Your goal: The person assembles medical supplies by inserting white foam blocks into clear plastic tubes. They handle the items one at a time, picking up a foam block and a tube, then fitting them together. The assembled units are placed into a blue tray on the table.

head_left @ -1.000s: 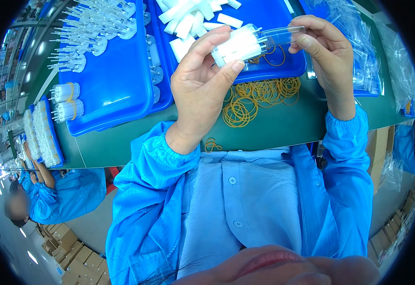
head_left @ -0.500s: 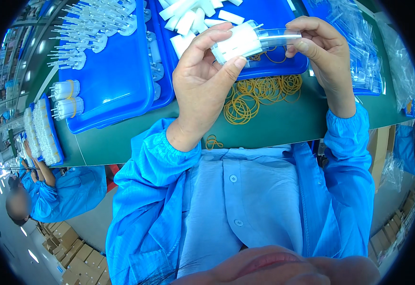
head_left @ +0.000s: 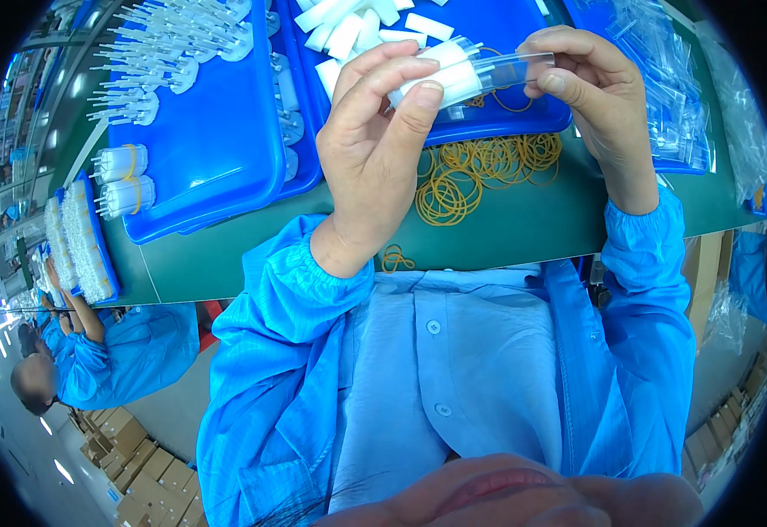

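Fingers [head_left: 417, 107] of two hands [head_left: 367, 158] [head_left: 605, 110] hold one bundle [head_left: 453, 77], one clear strip [head_left: 515, 72].

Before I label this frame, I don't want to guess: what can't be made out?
Head view:
- held white pieces: partly hidden by the left hand
- middle blue tray: far side cut off by the upper edge
- co-worker's hand: what it touches, too small to tell
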### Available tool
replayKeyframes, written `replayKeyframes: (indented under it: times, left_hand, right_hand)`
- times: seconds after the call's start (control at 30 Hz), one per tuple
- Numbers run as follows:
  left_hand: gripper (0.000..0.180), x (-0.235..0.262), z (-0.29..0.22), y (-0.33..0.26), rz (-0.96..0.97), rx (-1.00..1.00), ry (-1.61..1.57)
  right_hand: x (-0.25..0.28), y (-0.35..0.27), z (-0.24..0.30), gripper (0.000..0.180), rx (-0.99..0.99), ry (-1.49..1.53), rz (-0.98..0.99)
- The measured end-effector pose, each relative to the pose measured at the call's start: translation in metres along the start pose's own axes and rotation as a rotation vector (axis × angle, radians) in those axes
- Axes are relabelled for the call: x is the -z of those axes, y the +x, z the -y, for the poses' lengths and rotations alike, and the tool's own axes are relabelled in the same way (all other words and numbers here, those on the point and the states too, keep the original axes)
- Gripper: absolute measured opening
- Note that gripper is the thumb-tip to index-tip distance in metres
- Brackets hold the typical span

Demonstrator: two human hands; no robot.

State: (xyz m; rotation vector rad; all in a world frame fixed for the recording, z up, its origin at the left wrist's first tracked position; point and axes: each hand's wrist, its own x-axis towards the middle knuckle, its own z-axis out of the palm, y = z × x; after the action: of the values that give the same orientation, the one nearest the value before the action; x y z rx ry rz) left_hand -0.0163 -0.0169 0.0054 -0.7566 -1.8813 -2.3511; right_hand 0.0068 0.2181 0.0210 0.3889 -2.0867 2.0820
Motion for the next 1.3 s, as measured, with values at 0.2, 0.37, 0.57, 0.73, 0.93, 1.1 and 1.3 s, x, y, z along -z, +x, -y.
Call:
replayKeyframes:
  times: [0.2,0.37,0.57,0.73,0.93,1.1,1.3]
  left_hand:
    - [0.023,-0.005,-0.001,-0.001,0.016,-0.063,0.036]
    - [0.022,-0.002,0.006,0.001,-0.023,-0.065,0.064]
    - [0.022,-0.005,0.007,0.0,-0.09,0.005,-0.004]
    - [0.023,-0.006,0.007,-0.001,-0.101,0.003,0.006]
    - [0.021,-0.006,0.007,-0.001,-0.069,-0.037,0.09]
    - [0.02,-0.009,0.005,-0.001,-0.071,-0.031,0.029]
    - [0.022,-0.013,0.002,-0.007,-0.062,0.167,-0.225]
  right_hand:
    - [0.006,-0.005,-0.002,0.029,-0.179,0.083,-0.021]
    - [0.006,-0.001,-0.007,0.028,-0.018,0.089,0.076]
    - [0.001,-0.001,-0.004,0.025,-0.088,0.104,0.039]
    - [0.005,0.003,-0.01,0.024,0.008,0.112,0.145]
    - [0.002,-0.001,-0.007,0.024,-0.15,0.134,0.023]
    - [-0.001,0.0,-0.007,0.022,-0.093,0.153,-0.015]
    - [-0.019,0.005,0.001,0.012,-0.087,0.325,-0.137]
